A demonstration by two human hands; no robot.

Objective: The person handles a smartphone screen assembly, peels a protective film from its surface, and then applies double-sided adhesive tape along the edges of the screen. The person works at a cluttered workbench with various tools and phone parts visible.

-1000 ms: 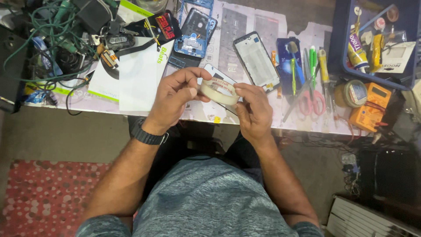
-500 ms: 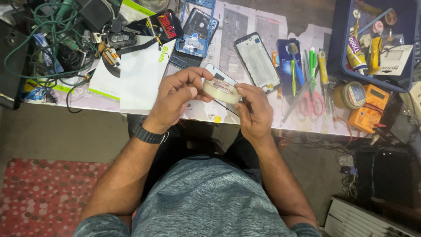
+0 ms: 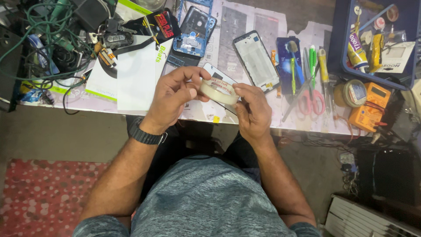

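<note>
Head view, item in hand: roll of pale tape [image 3: 218,91], held just above the near edge of the table [image 3: 131,103], in front of the person's chest. Compared with the picture a second earlier, the roll sits slightly more tilted and the thumbs have shifted along its rim; its place over the table edge is unchanged. Judgement: the hands are feeling for the loose end, not yet pulling a strip.

Left hand [image 3: 173,94]: grip closed on the roll's left side, thumb pressed on the outer face.

Right hand [image 3: 254,112]: grip closed on the roll's right side, fingers curled beneath.

Nearby on the table: white phone frame [image 3: 256,61], blue phone back [image 3: 193,30], red-handled scissors [image 3: 309,98], orange meter [image 3: 370,105], blue tray [image 3: 337,48], tangle of green cable [image 3: 39,39].
</note>
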